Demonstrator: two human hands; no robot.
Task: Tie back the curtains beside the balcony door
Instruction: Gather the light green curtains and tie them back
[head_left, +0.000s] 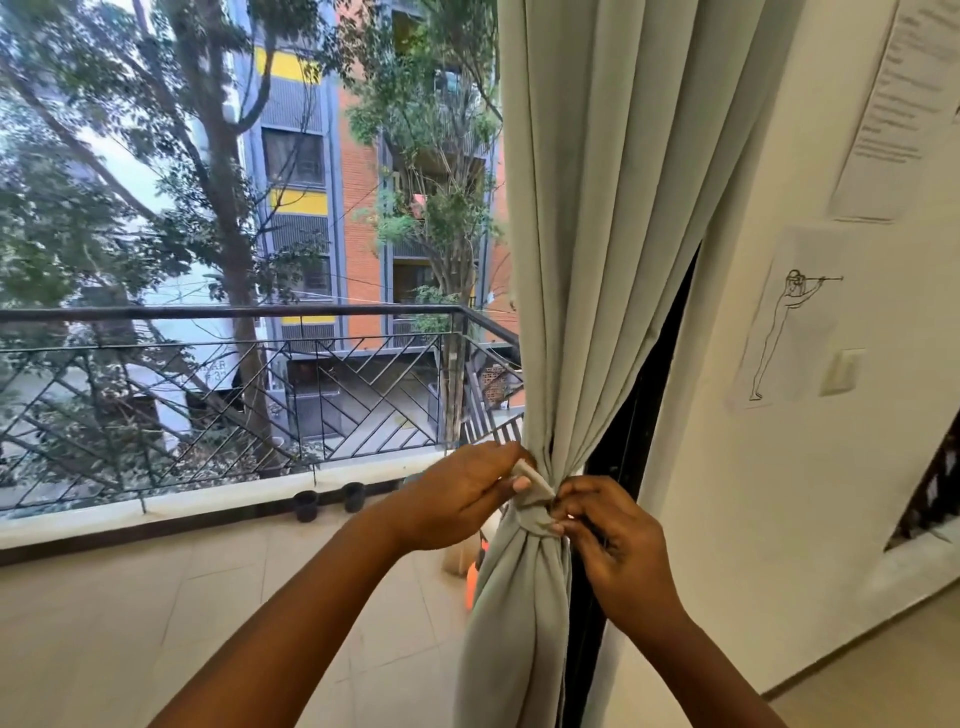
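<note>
A pale grey-green curtain (597, 234) hangs at the right side of the open balcony door, gathered tight at waist height. A tie-back band (535, 512) of the same cloth wraps the gathered part. My left hand (462, 493) pinches one end of the band on the curtain's left side. On the right, my right hand (613, 540) grips the band at the knot, fingertips pressed into the folds. Below the band the cloth (514, 623) falls in one bunch.
The dark door frame (639, 415) stands just right of the curtain, then a white wall (753, 519) with a taped drawing (784, 322), a printed sheet (898, 104) and a light switch (841, 371). Two dark pots (330, 501) stand by the balcony railing (218, 312). An orange object (471, 582) sits behind the curtain.
</note>
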